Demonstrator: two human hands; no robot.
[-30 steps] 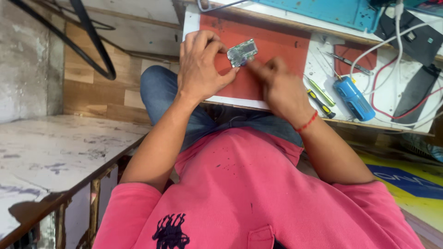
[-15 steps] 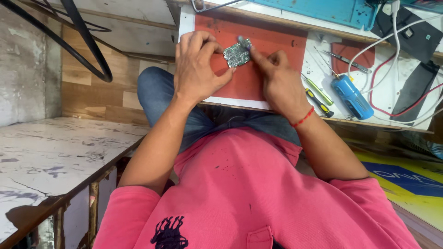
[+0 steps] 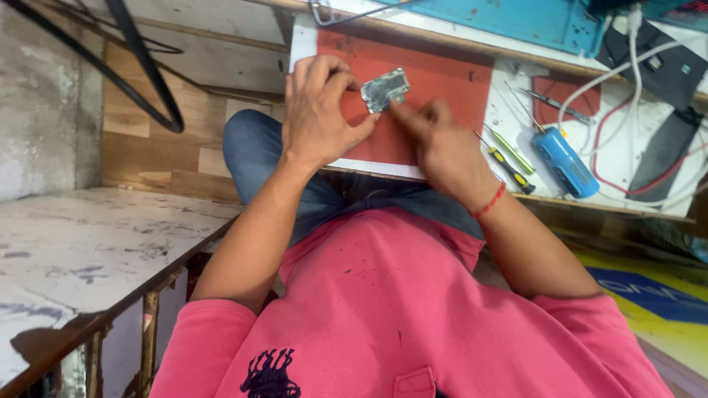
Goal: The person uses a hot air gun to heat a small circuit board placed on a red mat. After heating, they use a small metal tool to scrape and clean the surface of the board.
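A small green circuit board point(image 3: 386, 89) is held just above a red work mat point(image 3: 442, 81) on the bench. My left hand point(image 3: 321, 110) grips the board's left end between thumb and fingers. My right hand point(image 3: 440, 147) pinches the board's lower right edge with its fingertips; I cannot tell whether a small tool is in them. A red thread band circles my right wrist.
Right of the mat lie a blue cylindrical tool point(image 3: 565, 162), two screwdrivers point(image 3: 507, 158), tweezers point(image 3: 554, 105), white and red cables point(image 3: 605, 96) and a dark blade-shaped tool point(image 3: 664, 151). A blue tray point(image 3: 531, 18) lies at the back. A stained white table point(image 3: 81, 250) stands at my left.
The board has turned and shifted slightly between the frames. Both hands stay on it, with my right fingers sliding along its right edge.
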